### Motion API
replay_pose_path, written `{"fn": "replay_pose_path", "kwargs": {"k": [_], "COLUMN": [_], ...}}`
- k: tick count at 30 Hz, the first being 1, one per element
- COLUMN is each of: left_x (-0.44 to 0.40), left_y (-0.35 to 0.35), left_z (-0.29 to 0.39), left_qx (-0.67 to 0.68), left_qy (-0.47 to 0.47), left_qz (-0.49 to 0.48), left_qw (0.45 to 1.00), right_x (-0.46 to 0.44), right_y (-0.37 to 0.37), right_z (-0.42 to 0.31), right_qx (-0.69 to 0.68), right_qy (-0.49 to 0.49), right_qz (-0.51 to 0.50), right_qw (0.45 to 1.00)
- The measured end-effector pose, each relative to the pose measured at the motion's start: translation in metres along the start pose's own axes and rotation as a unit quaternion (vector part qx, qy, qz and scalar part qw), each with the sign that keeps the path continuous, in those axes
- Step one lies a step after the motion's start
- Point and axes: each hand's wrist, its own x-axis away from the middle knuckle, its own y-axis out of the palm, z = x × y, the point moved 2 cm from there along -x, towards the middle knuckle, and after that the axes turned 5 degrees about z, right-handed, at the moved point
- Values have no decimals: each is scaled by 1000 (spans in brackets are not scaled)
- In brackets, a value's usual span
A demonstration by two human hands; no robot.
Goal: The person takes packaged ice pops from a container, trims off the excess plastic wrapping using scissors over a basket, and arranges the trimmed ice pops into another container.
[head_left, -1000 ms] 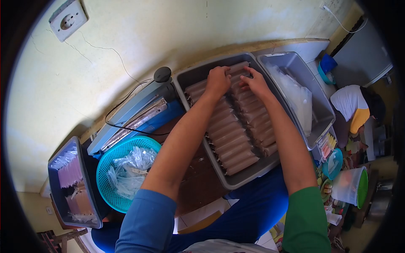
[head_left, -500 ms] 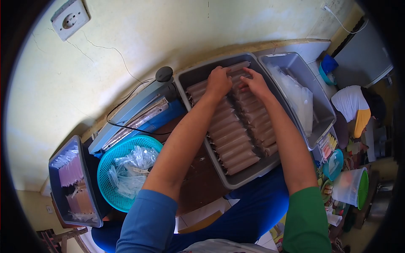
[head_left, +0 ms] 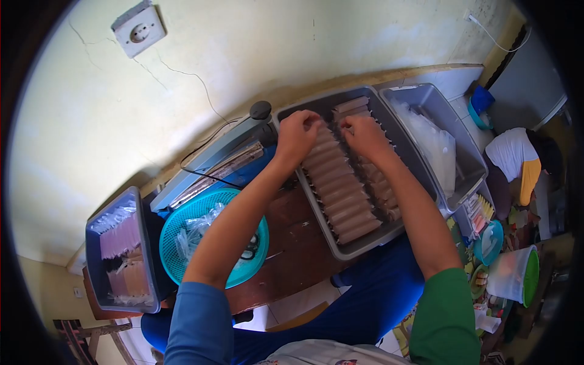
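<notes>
A grey tray [head_left: 384,239] holds two rows of slim brown-filled plastic tubes [head_left: 342,199], laid side by side. My left hand [head_left: 297,139] is over the far end of the left row, its fingers curled together at the tubes. Above the right row is my right hand [head_left: 367,137], its fingers bent inward and thumb side facing the left hand. Whatever lies between the fingertips of either hand is too small or hidden to make out. A few tubes [head_left: 351,104] show beyond my right hand at the tray's far end.
Left of the tray are a long bar-shaped device [head_left: 210,159], a turquoise basket [head_left: 263,246] with clear plastic bags and scissors, and a bin [head_left: 152,267] of pink and brown packets. A second grey tray [head_left: 467,173] holds clear bags. Another person [head_left: 508,152] bends at the right.
Both hands have come back from the tube at the tray's far end; my left hand has moved down-left. The right hand's fingers, spread before, are now curled. The view has shifted slightly.
</notes>
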Motion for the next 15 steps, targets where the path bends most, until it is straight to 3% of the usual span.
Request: {"fn": "replay_pose_path", "kwargs": {"k": [8,15], "left_x": [71,148], "left_y": [-129,-239], "left_z": [26,37], "left_qx": [-35,-74], "left_qy": [-13,-122], "left_qz": [-64,-76], "left_qw": [997,987], "right_x": [23,70], "right_y": [-7,8], "right_z": [-64,-156], "right_qx": [-20,-103], "right_qy": [-41,-119], "right_qz": [-8,-46], "right_qw": [999,986]}}
